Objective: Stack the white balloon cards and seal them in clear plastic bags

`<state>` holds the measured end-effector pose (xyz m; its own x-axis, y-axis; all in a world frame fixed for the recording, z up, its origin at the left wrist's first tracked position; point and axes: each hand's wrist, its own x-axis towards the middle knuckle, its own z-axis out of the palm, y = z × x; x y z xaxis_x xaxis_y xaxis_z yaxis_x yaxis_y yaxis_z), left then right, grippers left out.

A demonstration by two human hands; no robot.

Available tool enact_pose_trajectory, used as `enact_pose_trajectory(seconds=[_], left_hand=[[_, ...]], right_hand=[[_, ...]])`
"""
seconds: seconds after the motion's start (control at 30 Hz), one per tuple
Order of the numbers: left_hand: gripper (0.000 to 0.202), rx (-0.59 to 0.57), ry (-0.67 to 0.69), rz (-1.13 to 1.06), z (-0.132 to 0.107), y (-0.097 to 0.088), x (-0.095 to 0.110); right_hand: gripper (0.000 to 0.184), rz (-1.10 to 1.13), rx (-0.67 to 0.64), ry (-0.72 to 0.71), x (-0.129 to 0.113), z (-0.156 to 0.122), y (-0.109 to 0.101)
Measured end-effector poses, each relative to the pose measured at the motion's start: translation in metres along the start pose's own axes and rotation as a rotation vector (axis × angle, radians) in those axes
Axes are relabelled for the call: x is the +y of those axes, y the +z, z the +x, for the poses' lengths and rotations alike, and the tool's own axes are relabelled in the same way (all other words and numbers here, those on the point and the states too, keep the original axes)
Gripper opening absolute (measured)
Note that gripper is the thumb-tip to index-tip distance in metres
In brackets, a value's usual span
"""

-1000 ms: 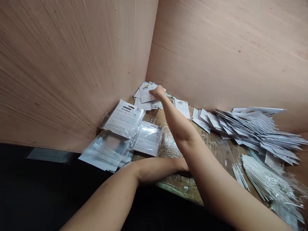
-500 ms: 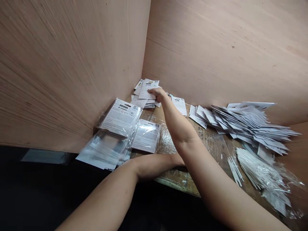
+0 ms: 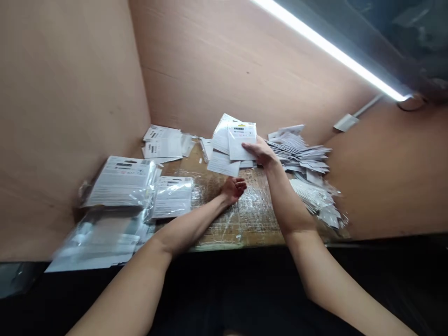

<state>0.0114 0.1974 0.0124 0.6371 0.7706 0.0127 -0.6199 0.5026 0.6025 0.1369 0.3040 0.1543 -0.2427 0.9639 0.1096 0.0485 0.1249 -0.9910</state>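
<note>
My right hand [image 3: 259,151] grips the edge of a loose fan of white printed cards [image 3: 233,144] at the back of the bench. My left hand [image 3: 233,190] lies palm up with its fingers apart, holding nothing, on clear plastic film [image 3: 245,210] over cardboard, just below those cards. To the left are printed cards in clear plastic bags [image 3: 122,182], with another bag [image 3: 171,198] next to my left forearm. A flat stack of cards [image 3: 163,142] stands in the back left corner. On the right lie a heap of white cards [image 3: 299,151] and a bundle of thin white strips [image 3: 313,195].
Plywood walls [image 3: 227,70] rise behind and to the left of the bench. A lit LED strip [image 3: 332,46] runs across the top right, with a white bracket [image 3: 346,122] below it. A black surface [image 3: 224,284] lies along the front edge.
The view has swung left and up, bringing the light strip into sight. My right hand has drawn a fan of cards out of the corner. My left hand has moved forward and turned palm up.
</note>
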Motion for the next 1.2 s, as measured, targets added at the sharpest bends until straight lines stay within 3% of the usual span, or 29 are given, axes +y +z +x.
enact_pose_trajectory(seconds=[0.1, 0.17, 0.3, 0.4, 0.57, 0.63, 0.7, 0.77, 0.83, 0.93, 1.0, 1.1, 1.2], left_hand=[[0.055, -0.007, -0.015, -0.040, 0.006, -0.004, 0.000], [0.064, -0.053, -0.061, -0.059, 0.004, -0.002, -0.002], [0.082, -0.119, -0.209, 0.002, -0.004, 0.002, -0.004], [0.075, -0.093, -0.349, 0.087, -0.004, -0.003, -0.008], [0.036, 0.042, -0.452, 0.288, 0.002, -0.015, -0.025], [0.033, 0.056, -0.428, 0.395, 0.001, -0.015, -0.029], [0.039, -0.011, -0.427, 0.457, -0.003, -0.014, -0.031], [0.049, -0.136, -0.455, 0.455, -0.008, -0.011, -0.033], [0.057, -0.192, -0.433, 0.416, -0.011, -0.008, -0.036], [0.065, -0.083, -0.275, 0.358, -0.009, -0.006, -0.039], [0.069, 0.011, -0.140, 0.328, -0.005, -0.005, -0.040], [0.072, 0.131, 0.020, 0.301, 0.001, -0.003, -0.043], [0.073, 0.225, 0.134, 0.268, 0.006, -0.002, -0.047]], right_hand=[[0.068, -0.044, 0.136, 0.069, 0.014, -0.083, -0.057], [0.068, -0.026, 0.226, 0.135, 0.036, -0.128, -0.073], [0.066, 0.107, 0.362, 0.186, 0.078, -0.187, -0.070], [0.067, 0.177, 0.454, 0.165, 0.093, -0.213, -0.065], [0.062, 0.230, 0.322, 0.293, 0.101, -0.231, -0.084], [0.053, 0.246, 0.301, 0.367, 0.105, -0.227, -0.091], [0.048, 0.254, 0.315, 0.384, 0.108, -0.218, -0.095], [0.047, 0.267, 0.403, 0.314, 0.107, -0.206, -0.099], [0.046, 0.281, 0.590, 0.194, 0.098, -0.196, -0.109], [0.046, 0.289, 0.832, 0.045, 0.075, -0.200, -0.133], [0.047, 0.289, 0.860, -0.007, 0.061, -0.215, -0.142], [0.050, 0.286, 0.703, 0.055, 0.054, -0.242, -0.128], [0.050, 0.213, 0.500, 0.210, 0.068, -0.252, -0.087]])
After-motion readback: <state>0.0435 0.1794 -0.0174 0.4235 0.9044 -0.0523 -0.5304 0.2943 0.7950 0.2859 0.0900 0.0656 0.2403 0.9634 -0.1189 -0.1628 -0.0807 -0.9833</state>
